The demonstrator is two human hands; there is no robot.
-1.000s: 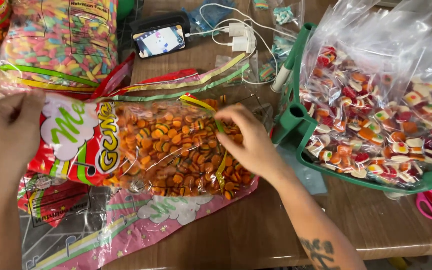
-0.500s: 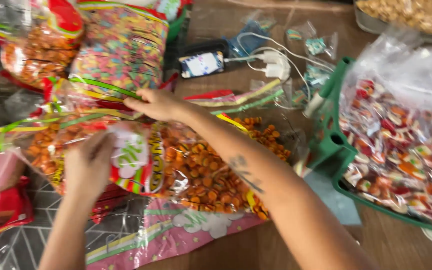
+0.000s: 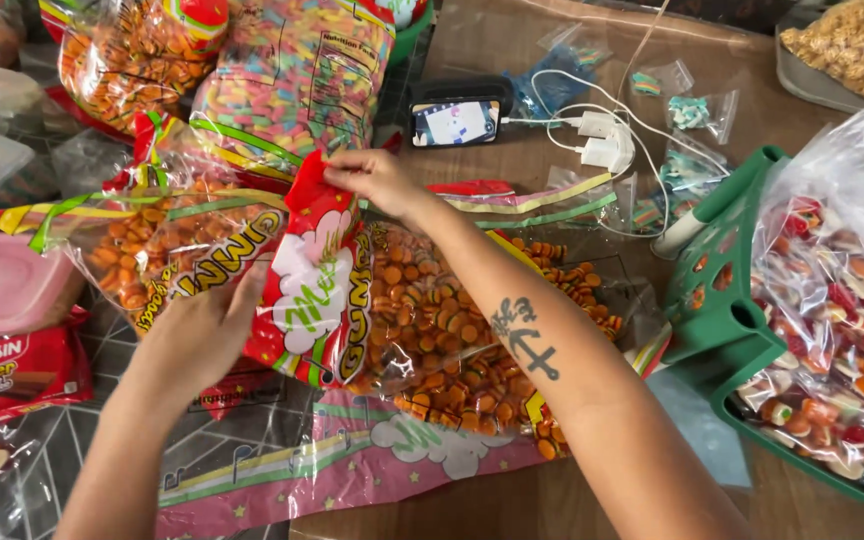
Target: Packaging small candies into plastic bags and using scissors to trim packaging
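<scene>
A large clear bag of small orange burger-shaped gummies (image 3: 422, 330), with a red, white and green printed end, lies across the table in front of me. My right hand (image 3: 372, 180) reaches across and pinches the bag's red top corner. My left hand (image 3: 207, 335) presses against the printed end from below, fingers curled on the plastic. A second bag of the same orange gummies (image 3: 152, 255) lies just behind my left hand.
A bag of multicoloured gummies (image 3: 292, 70) and another orange bag (image 3: 132, 50) sit at the back. A phone (image 3: 455, 122) with white charger cables (image 3: 597, 140) lies behind. A green basket (image 3: 727, 330) holding mixed gummies stands at right. A red snack pack (image 3: 12, 370) lies at left.
My right hand has gone from the bag's right side to its red top corner on the left. My left hand shifted along the printed end. The view has swung left.
</scene>
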